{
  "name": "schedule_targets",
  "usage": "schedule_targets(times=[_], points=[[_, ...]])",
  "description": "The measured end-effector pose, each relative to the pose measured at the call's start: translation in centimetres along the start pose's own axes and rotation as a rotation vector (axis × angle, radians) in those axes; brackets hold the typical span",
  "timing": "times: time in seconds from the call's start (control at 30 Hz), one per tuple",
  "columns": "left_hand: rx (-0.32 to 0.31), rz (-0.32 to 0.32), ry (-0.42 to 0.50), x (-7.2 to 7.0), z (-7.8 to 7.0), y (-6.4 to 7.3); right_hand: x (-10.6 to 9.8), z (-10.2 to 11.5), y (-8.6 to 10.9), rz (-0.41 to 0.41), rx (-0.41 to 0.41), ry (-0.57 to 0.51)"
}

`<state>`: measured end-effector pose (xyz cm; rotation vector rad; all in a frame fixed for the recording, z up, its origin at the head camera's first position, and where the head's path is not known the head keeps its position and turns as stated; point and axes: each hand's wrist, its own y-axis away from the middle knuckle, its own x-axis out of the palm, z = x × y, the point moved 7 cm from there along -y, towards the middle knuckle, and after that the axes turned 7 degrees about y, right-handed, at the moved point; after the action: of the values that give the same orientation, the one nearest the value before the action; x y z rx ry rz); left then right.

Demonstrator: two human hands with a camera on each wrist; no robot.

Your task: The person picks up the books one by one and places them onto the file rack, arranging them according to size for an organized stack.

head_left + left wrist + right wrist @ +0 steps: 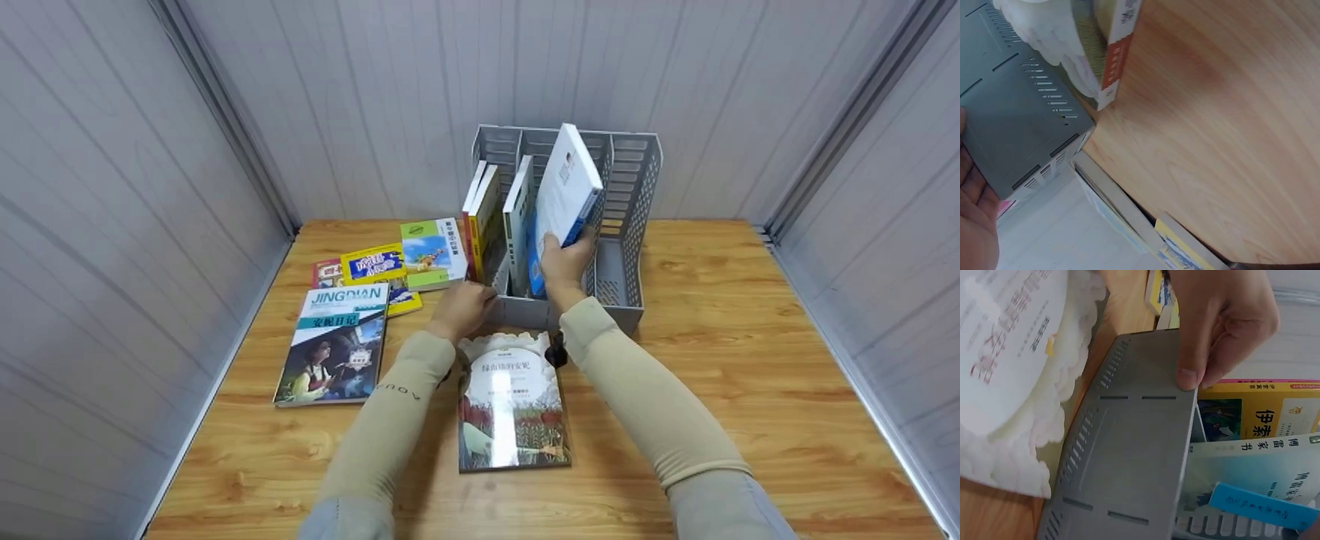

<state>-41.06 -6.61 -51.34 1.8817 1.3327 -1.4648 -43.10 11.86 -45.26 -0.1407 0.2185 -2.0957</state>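
Note:
A grey desktop file holder (pixel 525 309) stands at the back of the table. My left hand (pixel 463 307) grips its front edge, with the thumb (pixel 1188 377) over the rim in the right wrist view. My right hand (pixel 568 262) holds a thick white-and-blue book (pixel 564 180) tilted, its lower part inside the holder. Left of it a pale green book (pixel 519 225) stands upright in the holder. Farther left, a yellow-spined book (pixel 486 217) stands beside a red-edged book (pixel 472 191).
A glossy book with a cornfield cover (pixel 512 405) lies in front of the holder. At left lie a JINGDIAN book (pixel 334 345), a yellow-and-blue book (pixel 373 262) and a green-edged book (pixel 431 251). Panel walls (pixel 337 112) enclose the table (pixel 712 360).

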Motion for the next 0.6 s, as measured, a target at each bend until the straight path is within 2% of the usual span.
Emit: schedule_targets(times=[0.13,0.33,0.47,0.6], points=[[-0.013,0.006,0.019,0.0,0.2,0.1,0.5,-1.1,0.0,0.001,0.064,-0.059],[-0.032,0.012,0.008,0.2,0.3,0.1,1.7,-2.2,0.5,0.094,0.104,-0.035],[-0.04,0.02,0.014,0.4,0.3,0.1,2.1,-3.0,0.8,0.121,0.11,-0.026],[-0.01,-0.015,0.008,0.3,0.1,0.2,2.6,-3.9,0.8,0.18,0.125,-0.003]])
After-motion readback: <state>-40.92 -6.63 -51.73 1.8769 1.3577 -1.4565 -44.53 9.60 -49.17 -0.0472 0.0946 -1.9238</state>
